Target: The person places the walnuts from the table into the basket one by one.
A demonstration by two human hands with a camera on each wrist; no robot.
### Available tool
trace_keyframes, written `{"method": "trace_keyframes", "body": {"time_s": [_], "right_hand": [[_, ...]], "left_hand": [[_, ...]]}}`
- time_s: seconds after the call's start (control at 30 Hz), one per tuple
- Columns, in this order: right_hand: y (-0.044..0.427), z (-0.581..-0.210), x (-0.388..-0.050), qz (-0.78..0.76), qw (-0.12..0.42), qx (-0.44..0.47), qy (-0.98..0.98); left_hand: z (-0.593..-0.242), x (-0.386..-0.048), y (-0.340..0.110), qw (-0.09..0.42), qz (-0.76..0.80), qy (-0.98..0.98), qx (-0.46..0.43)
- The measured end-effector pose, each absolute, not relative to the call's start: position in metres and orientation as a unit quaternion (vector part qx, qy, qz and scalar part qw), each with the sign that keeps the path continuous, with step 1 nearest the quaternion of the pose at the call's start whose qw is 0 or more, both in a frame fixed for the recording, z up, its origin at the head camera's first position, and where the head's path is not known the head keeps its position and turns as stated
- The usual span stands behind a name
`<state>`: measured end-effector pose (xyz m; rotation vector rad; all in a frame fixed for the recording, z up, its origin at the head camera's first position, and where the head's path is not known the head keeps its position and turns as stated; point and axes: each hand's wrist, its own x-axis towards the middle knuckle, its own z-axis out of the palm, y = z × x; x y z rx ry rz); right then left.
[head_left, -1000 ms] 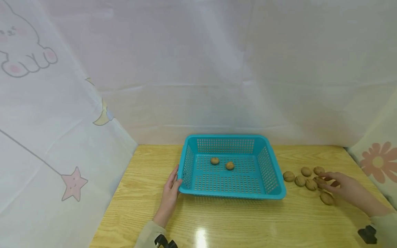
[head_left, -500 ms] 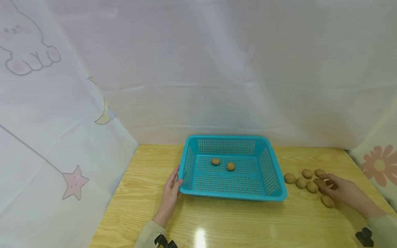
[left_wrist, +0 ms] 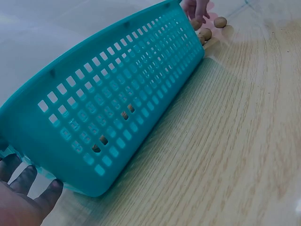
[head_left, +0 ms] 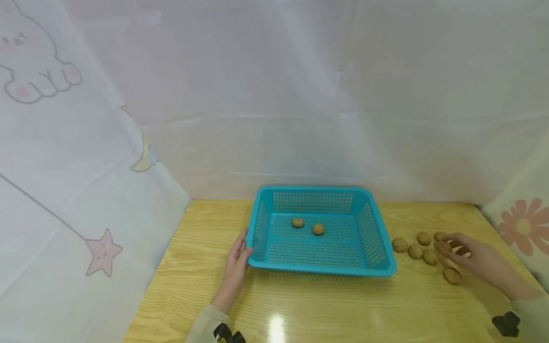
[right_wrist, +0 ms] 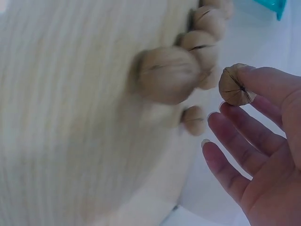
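A walnut [right_wrist: 236, 85] is pinched between the thumb and fingers of my right hand [head_left: 484, 262], just above the wooden table at the right. Several walnuts [head_left: 415, 251] lie loosely grouped around and left of this hand, with one [head_left: 452, 275] nearer the front. A blue plastic basket [head_left: 321, 270] with slotted walls stands in the middle. Inside it, on the floor, sit two walnuts [head_left: 318, 229], one slightly left of the other. My left hand [head_left: 235, 264] holds the basket's left end, thumb at the rim; in the left wrist view its fingers [left_wrist: 44, 195] reach to the basket's end.
The yellow wood-grain table [head_left: 326, 309] spreads in front of the basket. Behind it hangs a pale cloth [head_left: 266, 119], and printed cloth with a star and a flower borders the sides. Black straps with devices [head_left: 507, 325] sit on both wrists.
The right hand has raised the walnut it pinches slightly off the table. The left hand and basket stay where they were; the head view shifts a little.
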<state>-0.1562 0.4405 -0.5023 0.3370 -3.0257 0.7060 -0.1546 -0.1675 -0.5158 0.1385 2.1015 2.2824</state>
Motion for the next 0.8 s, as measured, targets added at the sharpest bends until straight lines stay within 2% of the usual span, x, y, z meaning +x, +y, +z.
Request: {"method": "trace_keyframes", "body": {"time_s": [0.23, 0.6, 0.8], "right_hand": [[0.423, -0.487, -0.155, 0.222, 0.057, 0.147, -0.962], [0.375, -0.441, -0.157, 0.233, 0.086, 0.200, -0.948], [0.340, -0.415, -0.167, 0.238, 0.071, 0.217, -0.944]], "left_hand": [[-0.514, -0.155, -0.167, 0.018, 0.735, 0.677, 0.036], [-0.513, -0.154, -0.167, 0.020, 0.733, 0.678, 0.039], [-0.515, -0.154, -0.168, 0.018, 0.734, 0.677, 0.041]]}}
